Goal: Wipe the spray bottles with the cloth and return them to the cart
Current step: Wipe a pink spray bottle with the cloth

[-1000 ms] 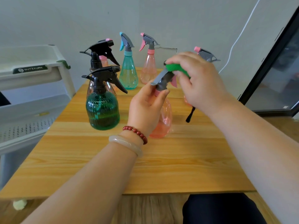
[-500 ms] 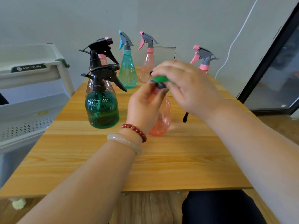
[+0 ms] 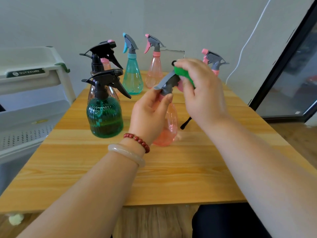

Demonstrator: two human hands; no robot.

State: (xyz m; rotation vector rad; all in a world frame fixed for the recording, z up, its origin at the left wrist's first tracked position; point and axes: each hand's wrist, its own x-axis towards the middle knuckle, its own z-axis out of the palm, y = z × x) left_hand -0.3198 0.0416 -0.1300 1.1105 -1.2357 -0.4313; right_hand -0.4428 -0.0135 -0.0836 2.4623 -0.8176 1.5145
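1. Pale grey wall (image 3: 188, 18) backs a wooden table (image 3: 171, 177) in the head view. A white cable (image 3: 248, 40) runs down the wall, and a dark-framed glass panel (image 3: 291, 74) stands at the right.
2. At the left, a white cart (image 3: 34, 79) stands just beside the table edge. Its lower shelf has a perforated side.
3. On the left part of the table stands a dark green bottle (image 3: 104, 117) with a black trigger. Close behind it is an amber bottle (image 3: 91, 95), also with a black trigger.
4. Further back, a teal bottle (image 3: 133, 78) and a tall pink bottle (image 3: 154, 73) stand side by side. Another pink-collared sprayer (image 3: 214, 60) shows behind the right hand.
5. The left hand (image 3: 149, 115) grips the pink spray bottle (image 3: 169, 127) at mid-table. Thumb and fingers curl round its neck just under the grey spray head (image 3: 167, 81). The bottle is roughly upright, with its base down at the table top.
6. The right hand (image 3: 202, 93) holds a green cloth (image 3: 183, 74) against the far end of that spray head, fingers curled over the cloth.
7. A short black stick (image 3: 185, 123) lies on the table just right of the held bottle. What it is cannot be told.
8. The left wrist wears a red bead bracelet (image 3: 137, 140) and a pale bangle (image 3: 128, 154).
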